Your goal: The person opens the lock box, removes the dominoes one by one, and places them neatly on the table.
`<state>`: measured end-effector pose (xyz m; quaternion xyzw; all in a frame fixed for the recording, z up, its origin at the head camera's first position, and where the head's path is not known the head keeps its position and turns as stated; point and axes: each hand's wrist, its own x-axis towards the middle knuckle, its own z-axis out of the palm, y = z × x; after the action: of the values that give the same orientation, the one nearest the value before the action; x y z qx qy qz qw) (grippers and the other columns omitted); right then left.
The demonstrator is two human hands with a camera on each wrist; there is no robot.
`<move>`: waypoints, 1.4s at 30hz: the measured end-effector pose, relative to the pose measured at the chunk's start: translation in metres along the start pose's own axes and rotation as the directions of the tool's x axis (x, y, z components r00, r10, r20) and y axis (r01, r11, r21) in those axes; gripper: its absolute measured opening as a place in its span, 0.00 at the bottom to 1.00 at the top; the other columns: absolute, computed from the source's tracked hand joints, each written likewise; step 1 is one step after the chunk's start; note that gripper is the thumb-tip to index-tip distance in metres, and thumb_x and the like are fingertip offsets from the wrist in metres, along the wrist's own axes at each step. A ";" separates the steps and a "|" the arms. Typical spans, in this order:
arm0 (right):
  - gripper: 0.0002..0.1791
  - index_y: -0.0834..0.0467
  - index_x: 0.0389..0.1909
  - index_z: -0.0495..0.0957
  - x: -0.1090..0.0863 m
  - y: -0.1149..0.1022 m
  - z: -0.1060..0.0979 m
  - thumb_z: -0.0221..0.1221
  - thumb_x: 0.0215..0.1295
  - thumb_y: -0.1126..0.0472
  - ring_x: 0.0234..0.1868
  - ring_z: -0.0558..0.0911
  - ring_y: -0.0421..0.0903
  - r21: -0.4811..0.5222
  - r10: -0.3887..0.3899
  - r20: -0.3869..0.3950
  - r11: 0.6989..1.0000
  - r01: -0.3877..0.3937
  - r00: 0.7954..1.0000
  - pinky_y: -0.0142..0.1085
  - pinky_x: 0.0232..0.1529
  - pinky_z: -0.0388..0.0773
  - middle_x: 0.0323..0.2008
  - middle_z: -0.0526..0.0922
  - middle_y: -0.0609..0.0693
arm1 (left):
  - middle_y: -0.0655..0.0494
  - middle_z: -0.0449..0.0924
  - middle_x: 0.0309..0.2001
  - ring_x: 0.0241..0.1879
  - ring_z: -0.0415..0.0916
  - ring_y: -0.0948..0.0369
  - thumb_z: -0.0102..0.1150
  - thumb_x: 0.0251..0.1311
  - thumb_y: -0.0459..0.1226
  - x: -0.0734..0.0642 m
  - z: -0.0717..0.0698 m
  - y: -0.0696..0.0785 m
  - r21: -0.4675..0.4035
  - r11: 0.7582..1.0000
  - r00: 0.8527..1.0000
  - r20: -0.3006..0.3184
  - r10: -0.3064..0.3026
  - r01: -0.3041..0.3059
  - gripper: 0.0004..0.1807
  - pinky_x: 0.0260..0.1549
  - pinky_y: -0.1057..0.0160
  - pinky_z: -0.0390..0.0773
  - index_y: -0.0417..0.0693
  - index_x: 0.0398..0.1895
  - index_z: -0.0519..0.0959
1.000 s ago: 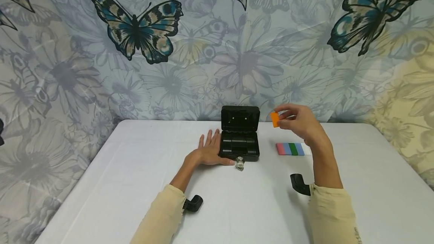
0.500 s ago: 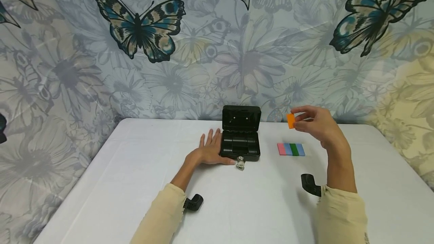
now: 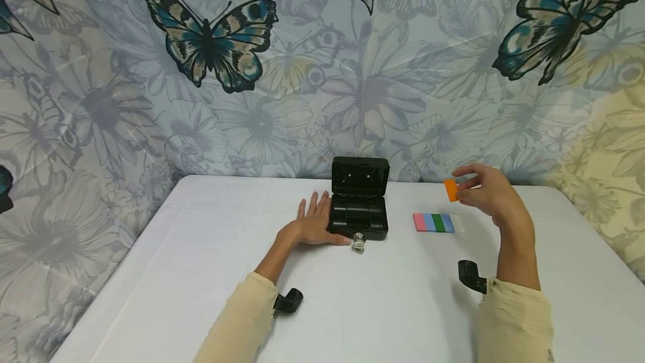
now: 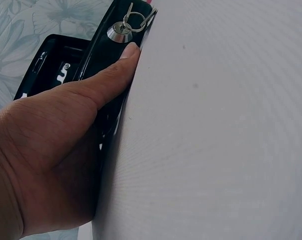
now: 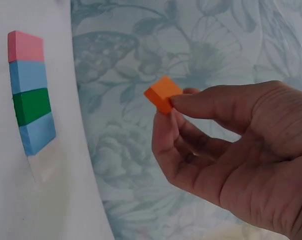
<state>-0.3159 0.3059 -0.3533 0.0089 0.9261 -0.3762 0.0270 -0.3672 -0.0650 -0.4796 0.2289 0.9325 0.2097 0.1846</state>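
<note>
My right hand (image 3: pixel 491 195) pinches an orange rectangular block (image 3: pixel 450 190) between thumb and fingertips, raised above the table's far right part. In the right wrist view the orange block (image 5: pixel 164 92) juts past the thumb tip. Below it lies a row of coloured blocks: pink (image 3: pixel 420 222), blue (image 3: pixel 428 222), green (image 3: pixel 439 223), another blue (image 3: pixel 447 223), and a pale white one (image 3: pixel 457 223) at the right end. My left hand (image 3: pixel 311 229) rests against the left side of a black cash box (image 3: pixel 374 235), fingers straight, thumb along its front beside the lock. The box's lid (image 3: pixel 360 177) stands raised.
Keys on a ring (image 3: pixel 358 244) hang from the lock at the box's front. A white cloth covers the table (image 3: pixel 373 307). Behind its far edge hangs a butterfly-and-flower patterned backdrop (image 3: pixel 282 128). Black wrist mounts (image 3: pixel 289 300) sit on both forearms.
My right hand has moved rightward with the orange block, away from the box and past the row's right end, and slightly lower. My left hand stays against the box.
</note>
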 end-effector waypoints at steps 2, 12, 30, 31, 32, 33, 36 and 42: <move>0.29 0.71 0.70 0.67 0.000 0.003 -0.001 0.58 0.69 0.70 0.37 0.85 0.44 -0.003 0.021 -0.002 1.000 -0.021 1.000 0.27 0.36 0.83 0.52 0.78 0.70 | 0.50 0.20 0.86 0.85 0.12 0.49 0.64 0.58 0.67 -0.001 0.000 0.001 0.000 1.000 1.000 -0.004 -0.001 0.001 0.71 0.81 0.40 0.19 0.48 0.86 0.28; 0.29 0.76 0.67 0.68 -0.002 0.017 -0.007 0.56 0.65 0.71 0.32 0.83 0.42 0.003 0.083 0.010 0.997 -0.083 0.996 0.29 0.34 0.84 0.42 0.81 0.62 | 0.50 0.20 0.86 0.85 0.12 0.50 0.64 0.58 0.67 -0.005 -0.002 0.001 0.007 1.000 1.000 -0.001 -0.006 0.006 0.71 0.81 0.40 0.19 0.47 0.86 0.28; 0.31 0.77 0.64 0.69 0.002 0.042 -0.005 0.55 0.57 0.72 0.26 0.78 0.45 -0.111 0.267 0.147 0.961 -0.253 0.952 0.36 0.32 0.78 0.26 0.80 0.49 | 0.49 0.19 0.86 0.84 0.11 0.49 0.62 0.59 0.67 -0.005 -0.004 0.001 0.017 1.000 1.000 0.005 -0.006 0.006 0.70 0.81 0.40 0.19 0.47 0.86 0.28; 0.31 0.77 0.64 0.69 0.003 0.043 -0.005 0.55 0.57 0.72 0.26 0.78 0.45 -0.120 0.277 0.152 0.958 -0.261 0.949 0.36 0.31 0.78 0.25 0.79 0.50 | 0.49 0.19 0.86 0.84 0.11 0.49 0.62 0.59 0.67 -0.005 -0.004 0.001 0.019 1.000 1.000 0.008 -0.007 0.007 0.70 0.80 0.40 0.19 0.47 0.86 0.28; 0.30 0.77 0.63 0.70 0.003 0.043 -0.004 0.55 0.57 0.72 0.26 0.79 0.45 -0.126 0.284 0.155 0.956 -0.266 0.946 0.36 0.32 0.78 0.26 0.79 0.51 | 0.49 0.19 0.86 0.84 0.11 0.49 0.62 0.59 0.67 -0.004 -0.004 0.001 0.016 1.000 1.000 0.005 -0.006 0.006 0.69 0.80 0.40 0.19 0.47 0.86 0.28; 0.30 0.78 0.63 0.70 0.003 0.044 -0.003 0.55 0.57 0.72 0.26 0.80 0.45 -0.126 0.288 0.157 0.954 -0.270 0.945 0.36 0.32 0.79 0.27 0.79 0.52 | 0.49 0.19 0.86 0.84 0.11 0.49 0.62 0.59 0.67 -0.004 -0.004 0.001 0.018 1.000 1.000 0.007 -0.007 0.007 0.69 0.80 0.40 0.19 0.47 0.86 0.28; 0.29 0.77 0.62 0.71 0.004 0.045 -0.002 0.56 0.57 0.72 0.27 0.80 0.46 -0.140 0.295 0.156 0.951 -0.275 0.943 0.37 0.33 0.79 0.30 0.80 0.56 | 0.49 0.19 0.86 0.84 0.11 0.49 0.62 0.59 0.67 -0.004 -0.005 0.001 0.026 1.000 1.000 0.010 -0.010 0.010 0.69 0.80 0.40 0.18 0.48 0.86 0.28; 0.29 0.77 0.60 0.72 0.007 0.046 0.002 0.56 0.54 0.72 0.28 0.80 0.45 -0.172 0.294 0.166 0.949 -0.265 0.941 0.36 0.33 0.78 0.32 0.83 0.58 | 0.49 0.19 0.86 0.84 0.11 0.49 0.62 0.59 0.68 -0.005 -0.006 0.003 0.035 0.999 1.000 0.011 -0.019 0.019 0.69 0.80 0.40 0.19 0.48 0.86 0.28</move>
<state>-0.3208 0.3377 -0.3872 0.1027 0.9337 -0.2984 0.1690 -0.3642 -0.0671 -0.4721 0.2245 0.9371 0.1902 0.1879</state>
